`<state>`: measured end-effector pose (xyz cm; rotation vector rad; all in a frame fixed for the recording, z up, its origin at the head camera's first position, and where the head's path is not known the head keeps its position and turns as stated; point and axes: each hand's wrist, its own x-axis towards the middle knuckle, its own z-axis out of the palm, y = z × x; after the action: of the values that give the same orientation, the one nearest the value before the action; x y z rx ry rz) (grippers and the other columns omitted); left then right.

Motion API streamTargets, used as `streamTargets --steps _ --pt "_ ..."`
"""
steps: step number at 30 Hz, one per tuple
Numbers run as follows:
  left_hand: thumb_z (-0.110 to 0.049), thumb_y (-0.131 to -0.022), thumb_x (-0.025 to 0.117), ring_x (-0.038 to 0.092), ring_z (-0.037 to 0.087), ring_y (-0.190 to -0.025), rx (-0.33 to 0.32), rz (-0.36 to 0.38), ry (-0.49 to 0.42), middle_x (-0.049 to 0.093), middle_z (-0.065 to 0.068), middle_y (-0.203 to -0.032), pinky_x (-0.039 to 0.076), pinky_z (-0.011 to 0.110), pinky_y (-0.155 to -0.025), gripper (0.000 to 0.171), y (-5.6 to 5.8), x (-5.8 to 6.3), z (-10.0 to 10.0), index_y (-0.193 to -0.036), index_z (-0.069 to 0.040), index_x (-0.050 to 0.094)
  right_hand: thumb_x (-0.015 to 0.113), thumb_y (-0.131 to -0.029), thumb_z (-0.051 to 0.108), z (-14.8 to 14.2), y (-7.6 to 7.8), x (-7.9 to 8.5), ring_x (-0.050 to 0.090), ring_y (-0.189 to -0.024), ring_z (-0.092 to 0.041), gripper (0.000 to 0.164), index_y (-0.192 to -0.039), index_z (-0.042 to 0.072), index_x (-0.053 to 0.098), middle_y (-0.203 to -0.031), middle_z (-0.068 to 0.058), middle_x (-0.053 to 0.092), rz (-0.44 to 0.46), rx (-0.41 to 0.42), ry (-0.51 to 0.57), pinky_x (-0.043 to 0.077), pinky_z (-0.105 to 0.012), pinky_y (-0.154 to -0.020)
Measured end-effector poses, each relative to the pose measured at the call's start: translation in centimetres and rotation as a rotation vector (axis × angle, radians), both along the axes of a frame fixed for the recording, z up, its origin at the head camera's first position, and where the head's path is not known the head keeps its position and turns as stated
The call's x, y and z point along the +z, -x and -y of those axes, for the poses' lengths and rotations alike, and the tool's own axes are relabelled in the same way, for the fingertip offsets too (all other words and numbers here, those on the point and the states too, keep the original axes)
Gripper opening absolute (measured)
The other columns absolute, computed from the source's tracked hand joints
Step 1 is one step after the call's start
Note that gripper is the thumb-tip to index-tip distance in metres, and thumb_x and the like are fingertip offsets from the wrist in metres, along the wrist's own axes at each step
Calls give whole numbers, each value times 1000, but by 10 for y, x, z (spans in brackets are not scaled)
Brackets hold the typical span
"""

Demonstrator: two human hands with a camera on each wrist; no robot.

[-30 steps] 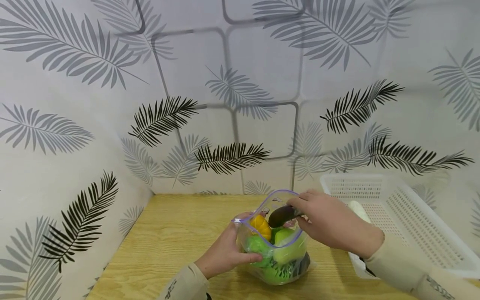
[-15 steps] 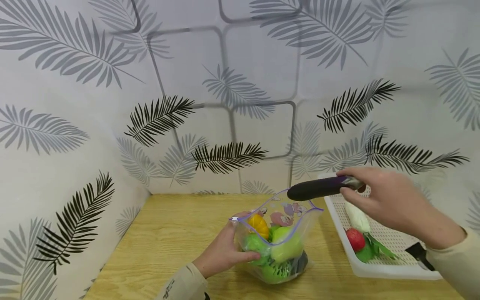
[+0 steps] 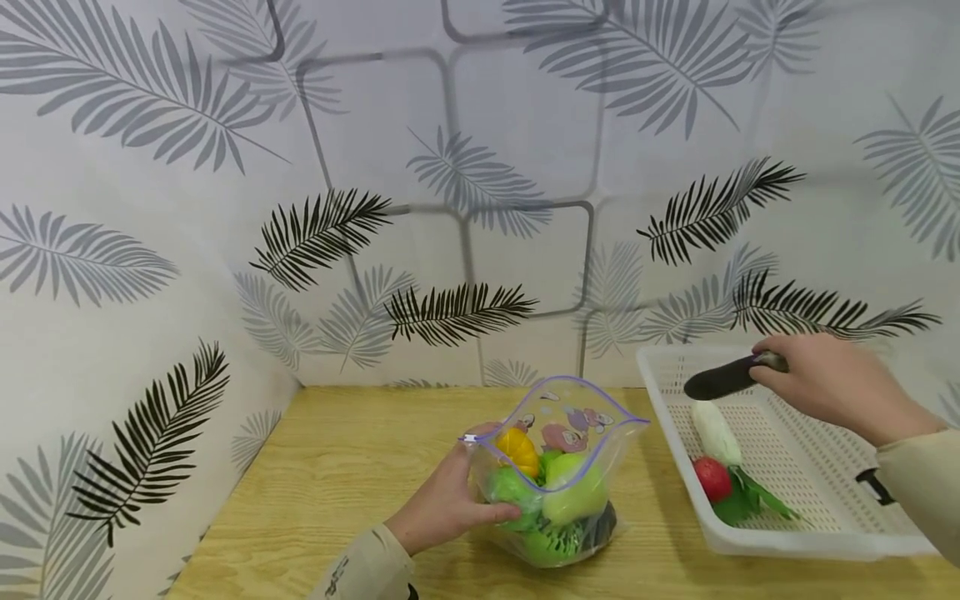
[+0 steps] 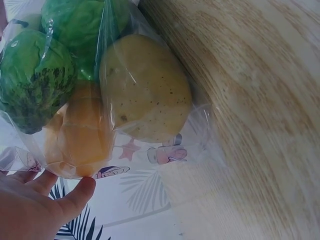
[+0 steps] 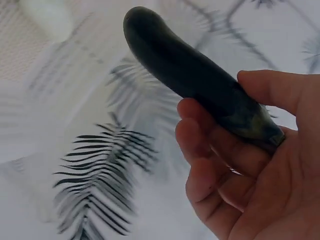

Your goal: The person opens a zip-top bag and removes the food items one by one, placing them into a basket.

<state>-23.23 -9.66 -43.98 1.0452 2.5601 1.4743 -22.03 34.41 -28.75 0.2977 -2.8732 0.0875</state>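
In the head view my left hand (image 3: 450, 504) holds the left side of a clear zip bag (image 3: 561, 436) with a purple-edged mouth spread wide. A small orange pumpkin (image 3: 519, 452), a pale green rounded item (image 3: 577, 487) and other green produce fill the bag. The left wrist view shows a potato (image 4: 145, 90) through the plastic, with the thumb and fingers at the bag. My right hand (image 3: 832, 383) grips an eggplant (image 3: 722, 380) by its stem end, raised over the white basket's left part. In the right wrist view the fingers curl round the eggplant (image 5: 185, 70).
The white perforated basket (image 3: 817, 546) stands to the right of the bag on the wooden table (image 3: 360, 450). Inside it lie a white elongated vegetable (image 3: 716, 432), a red round item (image 3: 712, 479) and green leaves (image 3: 757, 496). A leaf-patterned backdrop (image 3: 525, 250) rises behind.
The right hand has lifted the eggplant out of the bag's mouth and carried it right, over the basket. The left hand and the bag stay nearly in place.
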Motion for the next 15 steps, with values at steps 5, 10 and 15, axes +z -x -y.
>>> streamTargets --steps 5,10,15 --pt "-45 -72 80 33 11 -127 -13 11 -12 37 -8 -145 28 55 -106 90 -2 0 0 -145 -27 30 63 -87 24 -28 21 -25 53 -58 -18 21 -89 3 67 -71 -3 64 78 -49 0 45 -41 -45" --pt "-43 -73 80 33 12 -128 -30 36 -37 36 -7 -146 26 56 -107 88 -2 1 1 -144 -32 29 62 -87 21 -43 31 -44 47 -54 -17 17 -78 6 65 -64 -1 59 129 -41 3 40 -37 -44" --pt "-43 -73 80 31 11 -129 -30 25 -31 35 -7 -148 26 56 -107 89 -2 0 -1 -145 -31 28 63 -85 20 -50 33 -57 54 -59 -20 19 -85 1 69 -72 -7 65 209 -64 -31 47 -43 -47"
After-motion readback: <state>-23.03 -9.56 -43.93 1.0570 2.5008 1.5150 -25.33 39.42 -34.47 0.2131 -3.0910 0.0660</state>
